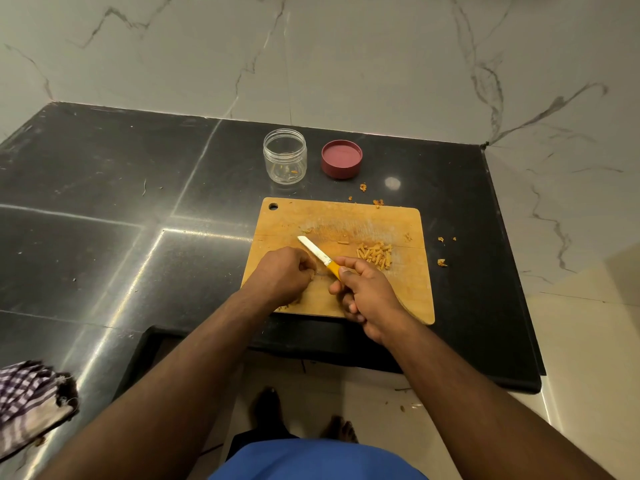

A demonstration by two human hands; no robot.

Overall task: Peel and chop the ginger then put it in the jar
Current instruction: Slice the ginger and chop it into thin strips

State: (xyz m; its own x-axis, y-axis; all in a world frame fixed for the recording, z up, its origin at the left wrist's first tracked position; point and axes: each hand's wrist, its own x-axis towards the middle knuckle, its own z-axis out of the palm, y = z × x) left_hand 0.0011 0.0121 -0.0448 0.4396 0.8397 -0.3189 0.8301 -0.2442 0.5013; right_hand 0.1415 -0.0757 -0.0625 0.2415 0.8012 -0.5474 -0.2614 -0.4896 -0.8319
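- Right now the right hand (367, 296) grips the knife (320, 255) by its yellow handle.
- Chopped ginger (375, 254) lies just right of it.
- Left hand (284, 271) is curled on the cutting board (398, 292) (contents hidden).

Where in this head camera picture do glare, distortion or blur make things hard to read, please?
Head view: bright streaks of glare cross the black countertop left of the cutting board, with a round spot near the lid; wide-angle bending curves the counter's edges; warm light yellows the scene; what the left hand holds is hidden; the knife reads sharp.
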